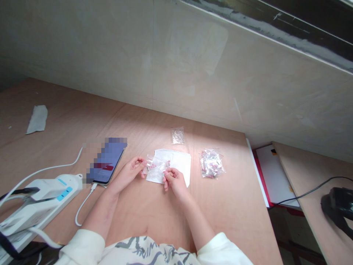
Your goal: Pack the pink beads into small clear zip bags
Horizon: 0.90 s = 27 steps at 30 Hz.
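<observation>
My left hand (135, 168) pinches the left side of a small clear plastic bag (157, 165) with pinkish bits in it. On the bag's right side, my right hand (173, 179) has its fingers closed on the edge. The bag is held over a white paper sheet (182, 163) on the wooden table. Behind the paper lies a small clear bag (178, 136) with tiny pale contents. To the right of the paper is a pile of clear bags (211, 163) with pink and dark red bits.
A phone (109, 162) on a white cable lies left of my forearm. A power strip (63, 191) with plugs fills the lower left. A crumpled tissue (38, 118) lies far left. The wall (138, 55) borders the table (234, 206).
</observation>
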Tool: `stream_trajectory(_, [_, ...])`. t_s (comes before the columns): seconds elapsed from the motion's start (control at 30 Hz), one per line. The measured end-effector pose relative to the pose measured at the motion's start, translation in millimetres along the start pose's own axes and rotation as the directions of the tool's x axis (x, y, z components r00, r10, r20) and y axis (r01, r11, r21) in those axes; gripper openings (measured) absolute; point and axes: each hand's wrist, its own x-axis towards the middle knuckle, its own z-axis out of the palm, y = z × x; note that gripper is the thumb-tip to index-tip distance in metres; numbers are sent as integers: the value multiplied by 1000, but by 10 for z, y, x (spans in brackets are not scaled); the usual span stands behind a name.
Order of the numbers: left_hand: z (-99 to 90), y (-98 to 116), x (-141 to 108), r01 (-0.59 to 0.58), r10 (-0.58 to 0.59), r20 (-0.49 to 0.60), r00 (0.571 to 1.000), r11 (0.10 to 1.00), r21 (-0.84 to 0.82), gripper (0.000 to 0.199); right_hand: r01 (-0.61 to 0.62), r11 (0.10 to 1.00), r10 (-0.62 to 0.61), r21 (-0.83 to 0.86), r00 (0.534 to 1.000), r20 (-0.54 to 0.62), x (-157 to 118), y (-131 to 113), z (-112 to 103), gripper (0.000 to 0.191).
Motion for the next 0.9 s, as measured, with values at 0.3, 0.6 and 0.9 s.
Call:
stream_trajectory(0.3, [47,138,-68,39,-48,77,996,993,107,27,-3,1000,3,17,1000,14,-4,-16,-13,21])
stream_trajectory(0.6, [139,276,-19,-40,33,50,998,991,128,24,-24,1000,24,20,1000,11,-19,-65,-19,25])
stream_trajectory(0.9, [202,365,-45,-52,55,-18,998,987,152,24,-61,997,56,56,995,82,-83,-139,-7,27])
